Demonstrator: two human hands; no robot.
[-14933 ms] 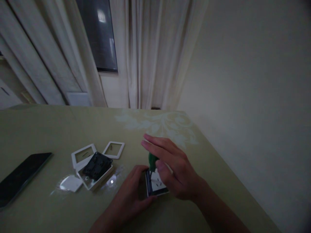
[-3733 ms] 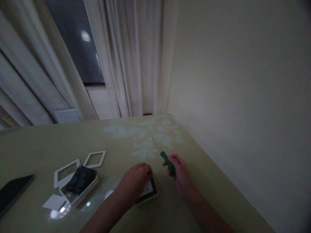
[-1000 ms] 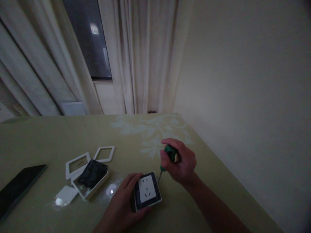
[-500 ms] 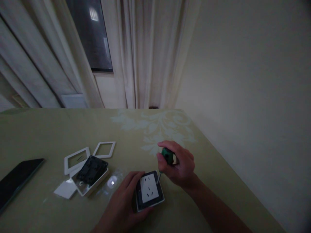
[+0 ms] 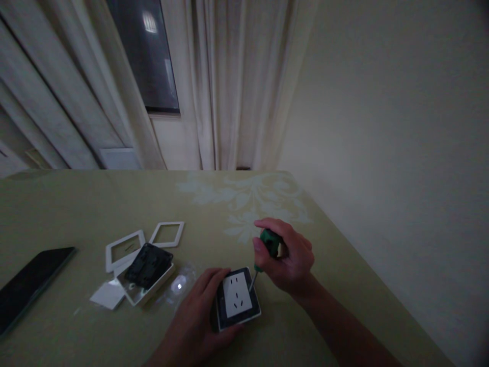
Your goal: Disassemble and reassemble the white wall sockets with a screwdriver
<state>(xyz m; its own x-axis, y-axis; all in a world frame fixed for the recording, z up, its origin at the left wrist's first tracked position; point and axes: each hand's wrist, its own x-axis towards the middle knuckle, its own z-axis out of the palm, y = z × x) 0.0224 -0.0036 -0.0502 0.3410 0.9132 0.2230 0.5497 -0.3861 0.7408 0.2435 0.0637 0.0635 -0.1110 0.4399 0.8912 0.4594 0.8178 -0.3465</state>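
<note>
A wall socket (image 5: 236, 295) with a white slotted face and a dark surround sits in a white box, slightly tilted near the front of the table. My left hand (image 5: 204, 311) is closed around its left side, fingers at the top edge and thumb along the bottom. In my right hand (image 5: 292, 255) is a screwdriver (image 5: 270, 242) with a green and black handle, gripped between thumb and fingers. Its metal shaft slants down to the right side of the socket's dark surround. Whether a screw sits under the tip is too small to tell.
Left of my hands, a black socket body (image 5: 150, 265) rests tilted in a white back box (image 5: 133, 295). Behind it lie two white frames (image 5: 178, 234), with small screws inside one. Clear plastic (image 5: 183, 283), a white packet (image 5: 108, 294) and a dark tablet-like slab (image 5: 34, 280) lie around.
My right hand has shifted slightly right, and the screwdriver leans more to the right, showing more of its shaft. The view has moved a little. My left hand keeps its hold on the socket.
</note>
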